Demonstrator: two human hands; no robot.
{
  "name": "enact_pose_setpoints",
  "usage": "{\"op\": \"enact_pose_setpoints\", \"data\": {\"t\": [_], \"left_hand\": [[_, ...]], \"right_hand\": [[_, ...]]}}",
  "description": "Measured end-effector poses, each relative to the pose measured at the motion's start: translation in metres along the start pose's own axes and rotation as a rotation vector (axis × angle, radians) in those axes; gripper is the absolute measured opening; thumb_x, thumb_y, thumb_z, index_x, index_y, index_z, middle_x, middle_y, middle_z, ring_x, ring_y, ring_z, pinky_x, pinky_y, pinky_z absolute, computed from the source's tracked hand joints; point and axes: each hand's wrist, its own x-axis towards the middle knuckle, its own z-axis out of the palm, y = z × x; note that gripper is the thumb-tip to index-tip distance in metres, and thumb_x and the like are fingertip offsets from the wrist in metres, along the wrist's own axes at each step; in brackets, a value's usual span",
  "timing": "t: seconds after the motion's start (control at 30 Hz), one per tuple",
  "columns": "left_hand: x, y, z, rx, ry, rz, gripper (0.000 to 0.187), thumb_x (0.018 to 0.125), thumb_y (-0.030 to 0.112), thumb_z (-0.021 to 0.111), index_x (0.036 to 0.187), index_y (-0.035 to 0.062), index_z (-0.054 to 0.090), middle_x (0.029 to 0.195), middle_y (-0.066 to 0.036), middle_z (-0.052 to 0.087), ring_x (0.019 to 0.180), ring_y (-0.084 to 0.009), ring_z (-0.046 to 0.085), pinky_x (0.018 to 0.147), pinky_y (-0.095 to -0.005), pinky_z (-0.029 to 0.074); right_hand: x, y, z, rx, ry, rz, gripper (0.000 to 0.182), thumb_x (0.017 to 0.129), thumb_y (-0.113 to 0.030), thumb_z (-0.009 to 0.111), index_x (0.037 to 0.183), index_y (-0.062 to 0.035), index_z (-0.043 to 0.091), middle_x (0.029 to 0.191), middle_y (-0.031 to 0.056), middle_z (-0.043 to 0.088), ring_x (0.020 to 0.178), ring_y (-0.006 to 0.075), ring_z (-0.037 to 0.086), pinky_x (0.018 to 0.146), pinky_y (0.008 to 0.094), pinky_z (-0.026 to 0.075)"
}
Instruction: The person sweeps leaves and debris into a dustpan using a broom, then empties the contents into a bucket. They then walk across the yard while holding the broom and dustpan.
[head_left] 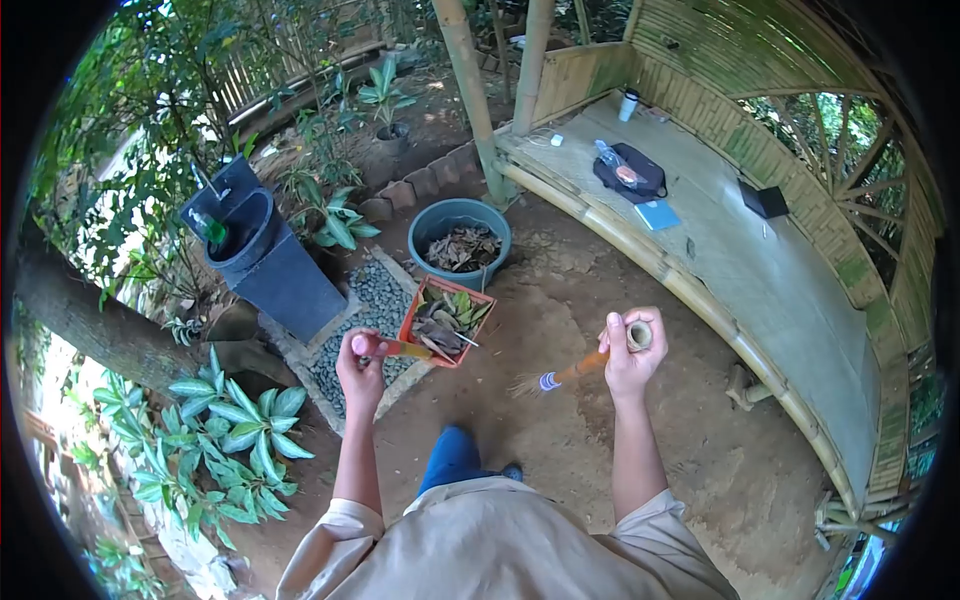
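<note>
My left hand [361, 372] is closed around the pink-tipped handle of an orange-red dustpan [411, 316]. Dry brown and green leaves [448, 320] fill the pan, which overlaps the edge of a pebble bed in this view. In my right hand [634, 358] is a stick broom [580, 369], gripped near the hollow top end of its brown handle. A purple-white band binds its thin bristles, which point down toward the bare soil left of that hand.
A green-blue tub [417, 236] of dry leaves stands just beyond the dustpan. Left of it are a dark pedestal sink [290, 285] and a pebble bed [378, 292]. A bamboo platform [740, 260] curves along the right, bearing a black bag [640, 165] and a tumbler [628, 105].
</note>
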Motion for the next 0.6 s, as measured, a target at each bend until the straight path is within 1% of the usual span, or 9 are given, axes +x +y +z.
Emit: {"op": "enact_pose_setpoints", "data": {"t": [0.07, 0.1, 0.2, 0.23, 0.33, 0.37, 0.47, 0.5, 0.6], "left_hand": [[0.036, -0.007, 0.01, 0.053, -0.019, 0.021, 0.023, 0.086, -0.003, 0.068, 0.105, 0.0045, 0.057, 0.106, -0.004, 0.062, 0.102, -0.0149, 0.059, 0.092, -0.0308, 0.047], [0.049, -0.015, 0.016, 0.075, -0.028, 0.023, 0.024, 0.086, -0.002, 0.068, 0.105, 0.0048, 0.056, 0.106, -0.004, 0.062, 0.104, -0.0149, 0.059, 0.088, -0.0302, 0.05], [0.096, -0.03, 0.043, 0.068, -0.025, 0.056, 0.024, 0.087, -0.003, 0.067, 0.107, 0.0049, 0.057, 0.102, -0.004, 0.064, 0.097, -0.0139, 0.062, 0.077, -0.0285, 0.053], [0.117, -0.042, 0.051, 0.08, -0.037, 0.017, 0.024, 0.087, -0.003, 0.066, 0.108, 0.0053, 0.057, 0.104, -0.004, 0.064, 0.099, -0.0152, 0.062, 0.078, -0.0289, 0.053], [0.192, -0.083, 0.079, 0.003, -0.107, 0.088, 0.024, 0.088, -0.005, 0.064, 0.108, 0.0058, 0.057, 0.106, -0.004, 0.065, 0.1, -0.0154, 0.062, 0.079, -0.0287, 0.053], [0.215, -0.095, 0.087, 0.02, -0.142, 0.089, 0.026, 0.087, -0.008, 0.062, 0.108, 0.0055, 0.057, 0.105, -0.007, 0.066, 0.099, -0.0188, 0.063, 0.081, -0.0304, 0.052], [0.288, -0.127, 0.114, 0.173, -0.225, 0.233, 0.03, 0.083, -0.012, 0.06, 0.108, 0.0044, 0.057, 0.102, -0.01, 0.066, 0.098, -0.023, 0.064, 0.085, -0.0322, 0.05], [0.306, -0.117, 0.122, 0.192, -0.283, 0.185, 0.033, 0.08, -0.014, 0.06, 0.108, 0.0039, 0.057, 0.103, -0.015, 0.065, 0.1, -0.03, 0.065, 0.088, -0.0336, 0.049], [0.362, -0.122, 0.146, 0.266, -0.468, 0.209, 0.034, 0.079, -0.015, 0.057, 0.107, 0.0041, 0.058, 0.106, -0.016, 0.065, 0.104, -0.0346, 0.064, 0.087, -0.0355, 0.05]], "right_hand": [[0.027, 0.022, 0.013, -0.022, -0.008, 0.026, 0.021, 0.088, 0.0, 0.068, 0.084, -0.006, 0.049, 0.067, -0.0002, 0.054, 0.051, 0.0053, 0.053, 0.044, 0.0211, 0.04], [0.039, 0.033, 0.015, -0.036, -0.013, 0.032, 0.021, 0.088, 0.0, 0.069, 0.084, -0.006, 0.049, 0.067, -0.0001, 0.054, 0.051, 0.0052, 0.053, 0.044, 0.0211, 0.039], [0.075, 0.068, 0.027, -0.033, -0.038, 0.047, 0.02, 0.089, -0.001, 0.068, 0.086, -0.0058, 0.049, 0.067, 0.0002, 0.054, 0.051, 0.0053, 0.052, 0.044, 0.0212, 0.039], [0.089, 0.082, 0.033, -0.024, -0.051, 0.053, 0.02, 0.089, -0.001, 0.068, 0.086, -0.0057, 0.049, 0.067, 0.0003, 0.054, 0.051, 0.0053, 0.052, 0.044, 0.0212, 0.039], [0.14, 0.127, 0.054, -0.013, -0.084, 0.06, 0.018, 0.091, -0.001, 0.066, 0.087, -0.0054, 0.049, 0.067, 0.001, 0.054, 0.051, 0.0056, 0.052, 0.044, 0.0214, 0.04], [0.152, 0.143, 0.059, -0.012, -0.074, 0.072, 0.018, 0.091, -0.001, 0.066, 0.087, -0.0054, 0.049, 0.067, 0.0012, 0.054, 0.051, 0.0057, 0.052, 0.044, 0.0215, 0.04], [0.207, 0.184, 0.08, -0.016, -0.062, 0.085, 0.018, 0.092, -0.001, 0.065, 0.088, -0.0054, 0.048, 0.067, 0.0018, 0.054, 0.051, 0.0061, 0.052, 0.045, 0.0217, 0.041], [0.222, 0.193, 0.089, -0.015, -0.063, 0.084, 0.018, 0.092, -0.001, 0.064, 0.088, -0.0054, 0.047, 0.067, 0.002, 0.054, 0.051, 0.0063, 0.052, 0.045, 0.0218, 0.041], [0.258, 0.22, 0.118, -0.017, -0.052, 0.091, 0.019, 0.091, 0.001, 0.064, 0.088, -0.0055, 0.046, 0.067, 0.0023, 0.053, 0.05, 0.007, 0.052, 0.045, 0.0222, 0.042]]}}
